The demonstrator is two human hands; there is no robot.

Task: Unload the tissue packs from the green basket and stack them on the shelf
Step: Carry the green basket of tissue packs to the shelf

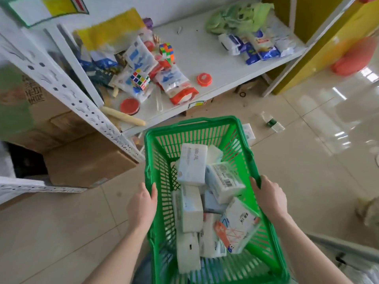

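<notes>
A green plastic basket [196, 128] fills the lower middle of the head view, held above the tiled floor. Several white tissue packs [191, 167] lie jumbled inside it, one with an orange print [235, 230]. My left hand [141, 203] grips the basket's left rim. My right hand [268, 195] grips the right rim. Just beyond the basket stands the low white shelf [205, 64], with more tissue packs [258, 48] at its right end.
The shelf's left part is cluttered with puzzle cubes [140, 78], snack bags, red lids [204, 79] and a pale stick [123, 116]. A perforated white upright [67, 95] and cardboard boxes [86, 160] stand at left. A small green-and-white item [271, 121] lies on the floor at right.
</notes>
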